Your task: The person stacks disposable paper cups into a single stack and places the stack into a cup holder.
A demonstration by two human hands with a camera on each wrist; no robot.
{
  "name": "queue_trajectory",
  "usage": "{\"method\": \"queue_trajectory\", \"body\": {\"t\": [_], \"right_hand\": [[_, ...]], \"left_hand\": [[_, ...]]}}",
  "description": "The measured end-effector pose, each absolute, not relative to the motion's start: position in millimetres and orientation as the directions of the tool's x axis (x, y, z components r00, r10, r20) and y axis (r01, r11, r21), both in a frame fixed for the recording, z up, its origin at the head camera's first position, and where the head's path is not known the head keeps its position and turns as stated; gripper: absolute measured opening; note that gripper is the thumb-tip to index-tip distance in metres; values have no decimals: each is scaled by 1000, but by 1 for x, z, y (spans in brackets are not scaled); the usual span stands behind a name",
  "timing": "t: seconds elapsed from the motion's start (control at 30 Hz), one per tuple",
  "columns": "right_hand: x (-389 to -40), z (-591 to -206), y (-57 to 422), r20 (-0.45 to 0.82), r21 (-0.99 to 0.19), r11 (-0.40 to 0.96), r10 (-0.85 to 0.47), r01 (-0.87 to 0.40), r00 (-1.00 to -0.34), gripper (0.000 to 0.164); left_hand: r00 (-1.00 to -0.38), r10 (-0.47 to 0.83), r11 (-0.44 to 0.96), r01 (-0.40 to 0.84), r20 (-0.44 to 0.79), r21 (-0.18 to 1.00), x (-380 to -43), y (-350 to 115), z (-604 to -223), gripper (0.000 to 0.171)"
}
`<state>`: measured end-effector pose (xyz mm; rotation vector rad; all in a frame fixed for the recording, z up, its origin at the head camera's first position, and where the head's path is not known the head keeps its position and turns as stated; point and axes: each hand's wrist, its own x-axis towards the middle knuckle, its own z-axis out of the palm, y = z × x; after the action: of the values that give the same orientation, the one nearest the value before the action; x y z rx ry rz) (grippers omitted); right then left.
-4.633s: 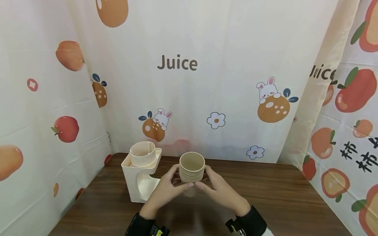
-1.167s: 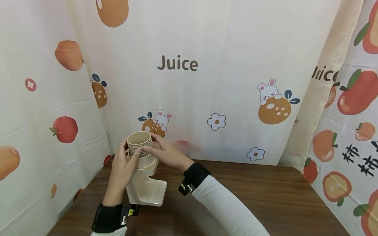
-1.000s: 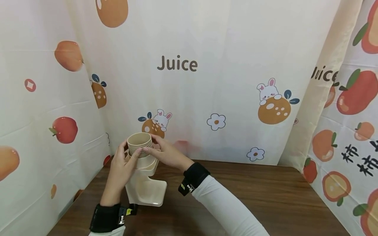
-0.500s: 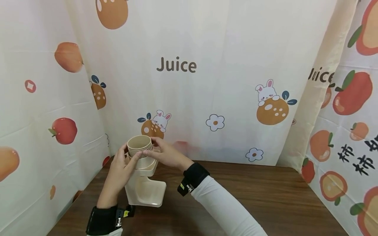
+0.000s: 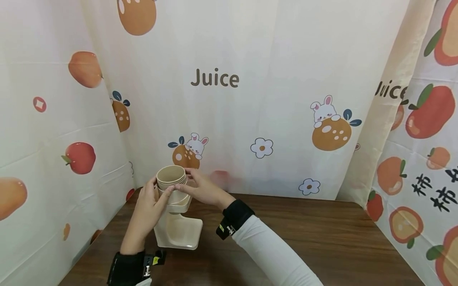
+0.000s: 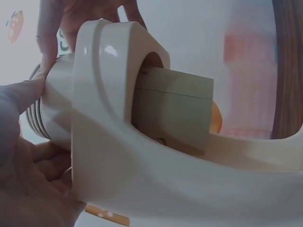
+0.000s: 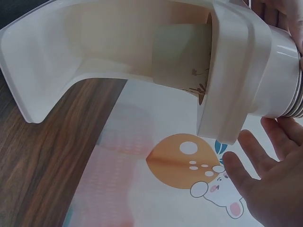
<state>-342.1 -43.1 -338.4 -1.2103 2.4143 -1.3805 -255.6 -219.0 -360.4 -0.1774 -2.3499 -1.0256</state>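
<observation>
In the head view a stack of beige paper cups (image 5: 171, 174) stands upright in the round top tube of a cream cup dispenser (image 5: 186, 232). My left hand (image 5: 148, 204) holds the stack from the left, and my right hand (image 5: 205, 188) holds it from the right. The thumbs come together at the front. Both wrist views show the lower end of the cups (image 6: 175, 111) poking through the dispenser's opening above its tray. Several stacked rims (image 6: 35, 113) stick out beyond the tube (image 7: 279, 71). Some right fingers (image 7: 253, 149) extend beside the tube in the right wrist view.
The dispenser stands at the back left of a dark wooden table (image 5: 286, 238). Close behind it hangs a white curtain (image 5: 272, 103) printed with fruit and rabbits. Another printed curtain (image 5: 46, 190) lines the left side.
The paper cups went from the table's middle to the dispenser's top, both hands bringing them left. Since then the stack has sunk lower in the tube, with fewer rims showing above.
</observation>
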Motion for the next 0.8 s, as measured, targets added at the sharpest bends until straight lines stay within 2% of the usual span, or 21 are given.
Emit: {"method": "queue_trajectory", "body": {"t": [0.57,0.8], "right_hand": [[-340,-332,-41,210,-753,321,-710,-574,-672,65],[-335,-335,-40,225,-750,319,-701,-579,-677,64]], "left_hand": [[-901,-49,721,266,431,640,-246,-222,-350,76],[-884,-34,695,315,467,646,-246,-223,-356,72]]}}
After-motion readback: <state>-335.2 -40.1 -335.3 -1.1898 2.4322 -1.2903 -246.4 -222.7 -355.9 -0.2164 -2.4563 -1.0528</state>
